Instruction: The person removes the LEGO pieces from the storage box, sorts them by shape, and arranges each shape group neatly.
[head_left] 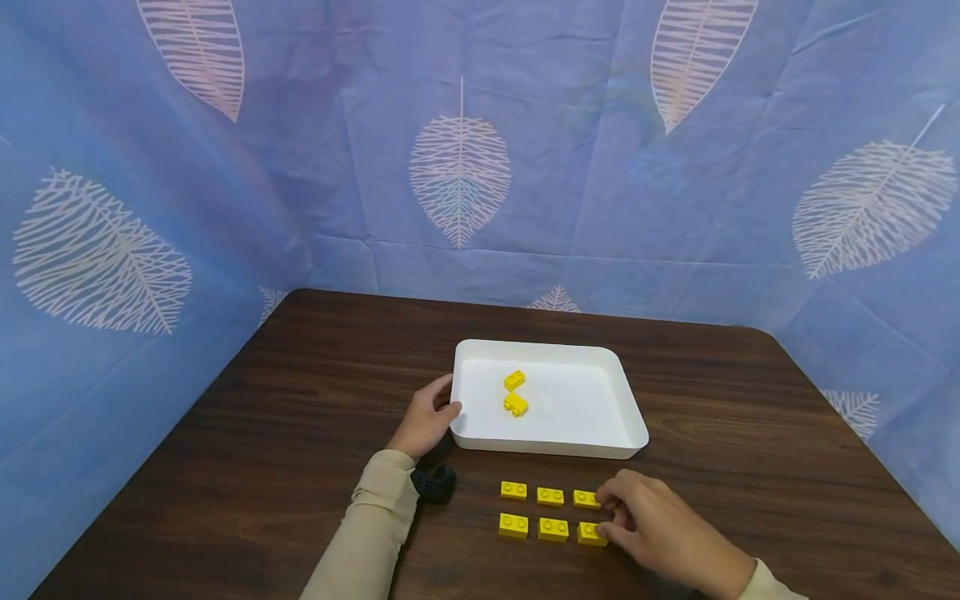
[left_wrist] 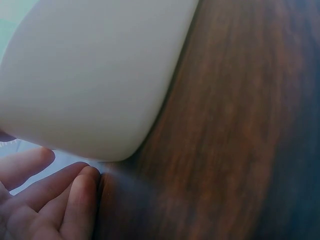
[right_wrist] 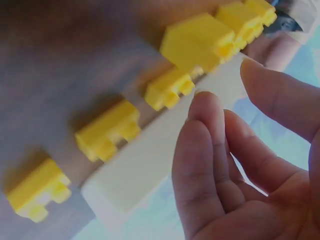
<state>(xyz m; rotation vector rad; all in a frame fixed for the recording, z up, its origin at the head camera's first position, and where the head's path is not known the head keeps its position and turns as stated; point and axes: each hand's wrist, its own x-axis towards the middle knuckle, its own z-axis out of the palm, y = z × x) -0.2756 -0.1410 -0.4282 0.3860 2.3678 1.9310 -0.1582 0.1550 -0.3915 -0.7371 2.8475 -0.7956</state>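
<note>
My left hand (head_left: 426, 419) holds the left end of a white tray (head_left: 555, 446), its thumb over the rim and its fingers outside the wall. In the left wrist view, the curled fingers (left_wrist: 75, 200) lie beside the tray's corner. Two yellow toy bricks (head_left: 515, 405) are inside the tray. Several more yellow bricks stand in two rows on the table before it. My right hand (head_left: 660, 525) is over the right end of these rows, thumb and fingertips apart near the front right brick (head_left: 590, 534) and the back right brick (head_left: 585, 499). Contact there is unclear.
The dark wooden table (head_left: 337, 358) carries the tray and bricks. Blue cloth (head_left: 555, 167) with white leaf patterns hangs behind and at both sides. A black device (head_left: 435, 485) is at my left wrist.
</note>
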